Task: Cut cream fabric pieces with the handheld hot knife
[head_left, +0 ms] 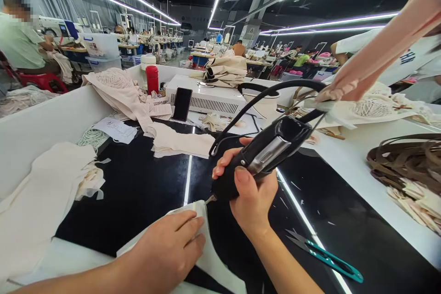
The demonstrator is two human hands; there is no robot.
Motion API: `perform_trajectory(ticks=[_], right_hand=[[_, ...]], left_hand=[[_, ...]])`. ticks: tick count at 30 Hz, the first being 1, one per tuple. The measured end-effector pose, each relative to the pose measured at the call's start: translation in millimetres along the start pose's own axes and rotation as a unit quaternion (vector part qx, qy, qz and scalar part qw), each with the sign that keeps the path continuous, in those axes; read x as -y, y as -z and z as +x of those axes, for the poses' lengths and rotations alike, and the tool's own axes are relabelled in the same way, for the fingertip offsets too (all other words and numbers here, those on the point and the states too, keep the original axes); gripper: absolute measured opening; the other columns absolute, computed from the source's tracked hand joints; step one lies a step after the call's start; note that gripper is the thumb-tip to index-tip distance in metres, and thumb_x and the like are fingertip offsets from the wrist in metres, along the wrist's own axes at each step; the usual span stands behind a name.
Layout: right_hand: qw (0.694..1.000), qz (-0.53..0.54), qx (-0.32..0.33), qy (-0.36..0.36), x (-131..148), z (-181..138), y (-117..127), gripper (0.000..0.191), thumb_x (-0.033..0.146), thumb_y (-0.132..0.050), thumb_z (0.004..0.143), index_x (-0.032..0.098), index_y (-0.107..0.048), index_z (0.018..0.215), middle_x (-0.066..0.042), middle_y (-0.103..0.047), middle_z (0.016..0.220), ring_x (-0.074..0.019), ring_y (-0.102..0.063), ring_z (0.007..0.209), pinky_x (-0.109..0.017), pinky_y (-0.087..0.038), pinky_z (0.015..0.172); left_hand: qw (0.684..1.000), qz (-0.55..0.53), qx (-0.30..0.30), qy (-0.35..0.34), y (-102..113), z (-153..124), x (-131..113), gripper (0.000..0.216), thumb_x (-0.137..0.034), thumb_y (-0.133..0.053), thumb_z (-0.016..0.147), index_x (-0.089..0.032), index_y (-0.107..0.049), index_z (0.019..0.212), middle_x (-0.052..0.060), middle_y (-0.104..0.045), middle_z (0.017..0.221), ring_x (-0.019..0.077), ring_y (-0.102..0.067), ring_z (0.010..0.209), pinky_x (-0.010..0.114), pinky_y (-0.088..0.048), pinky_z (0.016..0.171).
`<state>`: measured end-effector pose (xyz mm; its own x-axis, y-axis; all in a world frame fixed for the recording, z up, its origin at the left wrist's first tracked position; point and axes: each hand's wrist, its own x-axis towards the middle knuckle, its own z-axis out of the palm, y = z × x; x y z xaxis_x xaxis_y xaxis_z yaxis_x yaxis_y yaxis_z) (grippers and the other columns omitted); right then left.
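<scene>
Your right hand point(253, 188) has its fingers wrapped firmly around the black handheld tool point(268, 151), which you hold tilted over the dark desk point(144, 188), its narrow tip pointing down and to the left. Your left hand point(168, 248) lies on the white cloth piece point(215, 257), below and left of the tool, its fingers bent and close together; the thumb is hidden, so you cannot tell whether it pinches the cloth or only presses it down. The cloth's upper corner sits right at the tool's tip, though contact there is too small to make out.

A black cable point(255, 101) loops out from the tool's upper end, where a pink cloth strip point(389, 39) comes down from above. Below and right of the tool lie your teal-handled snips point(332, 259). To its left is a stack of beige cloth pieces point(182, 141), with a dark phone point(182, 104) propped upright beyond, farther from you than the tool. Well to the tool's right, brown straps point(406, 158) lie bundled.
</scene>
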<state>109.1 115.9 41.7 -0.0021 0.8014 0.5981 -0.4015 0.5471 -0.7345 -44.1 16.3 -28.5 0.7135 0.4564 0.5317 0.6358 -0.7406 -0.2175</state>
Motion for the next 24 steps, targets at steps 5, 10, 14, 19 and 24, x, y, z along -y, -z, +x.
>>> perform_trajectory(ticks=[5,10,14,19,24], right_hand=[[1.000,0.008,0.005,0.010,-2.9,-0.8,-0.7,0.035,0.038,-0.082,0.089,0.027,-0.064,0.117,0.004,-0.070,0.081,-0.0116,-0.065,0.060,-0.025,-0.058,0.055],[1.000,0.001,0.002,0.017,-5.1,-0.5,-0.6,0.034,0.037,-0.081,0.089,0.028,-0.065,0.117,0.005,-0.071,0.080,-0.0109,-0.064,0.060,-0.023,-0.058,0.055],[1.000,0.005,0.001,0.018,-6.7,0.5,-0.2,0.032,0.038,-0.081,0.090,0.029,-0.065,0.116,0.005,-0.071,0.079,-0.0104,-0.064,0.059,-0.023,-0.058,0.055],[1.000,0.001,-0.002,0.018,-7.0,-0.1,-1.8,0.032,0.038,-0.082,0.089,0.028,-0.064,0.114,0.005,-0.071,0.080,-0.0106,-0.063,0.058,-0.024,-0.057,0.055],[1.000,-0.010,0.002,0.019,-7.0,-0.3,-0.4,0.032,0.035,-0.080,0.090,0.028,-0.063,0.116,0.005,-0.070,0.081,-0.0113,-0.064,0.060,-0.024,-0.057,0.056]], left_hand=[[1.000,-0.001,-0.027,0.009,-1.9,-0.9,-0.3,0.020,-0.004,-0.055,0.100,-0.011,-0.074,0.100,0.008,-0.078,0.109,0.0189,-0.071,0.104,0.033,-0.054,0.106],[1.000,-0.004,-0.024,0.019,-3.8,-0.7,-1.4,0.016,-0.006,-0.058,0.101,-0.011,-0.073,0.101,0.006,-0.077,0.109,0.0173,-0.071,0.102,0.032,-0.051,0.109],[0.999,-0.015,-0.030,0.029,-7.5,-3.1,-1.5,0.013,-0.009,-0.060,0.102,-0.010,-0.072,0.105,0.005,-0.077,0.108,0.0169,-0.070,0.103,0.032,-0.050,0.111],[0.999,-0.025,0.007,0.024,-7.7,-2.4,1.5,0.013,-0.012,-0.061,0.103,-0.009,-0.071,0.110,0.007,-0.076,0.111,0.0183,-0.069,0.109,0.032,-0.052,0.110],[0.999,-0.014,0.020,0.029,-8.4,5.7,6.5,0.014,-0.014,-0.060,0.104,-0.009,-0.070,0.113,0.009,-0.074,0.119,0.0210,-0.068,0.115,0.032,-0.056,0.103]])
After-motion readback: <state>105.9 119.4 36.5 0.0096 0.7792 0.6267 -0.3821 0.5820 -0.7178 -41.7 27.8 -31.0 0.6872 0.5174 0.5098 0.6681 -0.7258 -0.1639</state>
